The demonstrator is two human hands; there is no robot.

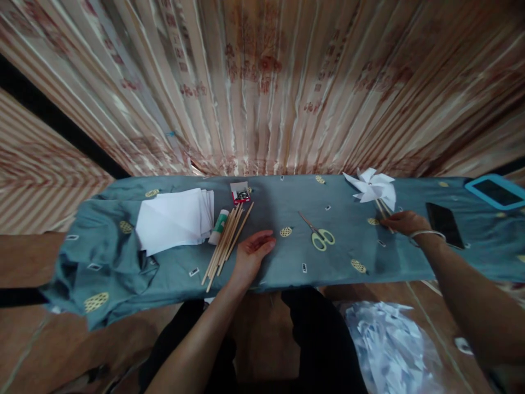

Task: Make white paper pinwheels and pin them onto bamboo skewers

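Pinwheel (372,186): white paper vanes, lying on the cloth just beyond the right hand, its thin sticks running down into that hand's fingers.
Right hand (404,221): fingers closed around the lower ends of the pinwheel sticks; a metal bangle (426,235) circles the wrist.
Left hand (252,253): open and flat, palm down on the cloth, fingers together and pointing toward the right hand; it grips nothing.
Wooden sticks (226,241): a loose bundle lying just to the outer side of the left hand, close to it; whether they touch cannot be told.
Small box (240,193): red-edged, open, beyond the left hand at the far end of the sticks; it holds small dark metal pieces, too small to name.
Glue stick (219,226): white with a green band, lying against the far side of the sticks.
Paper sheets (174,219): a white stack, farther out past the glue stick.
Scissors (319,234): yellow-green handles, lying between the two hands.
Phone (444,224): dark, face up, just beside the right wrist on its outer side.
Tablet (495,191): blue-framed, beyond the phone.
Plastic bag (389,345): on the floor below the right forearm, filled with white paper scraps.
Cloth (283,262): blue-grey, patterned, covering the surface under everything.
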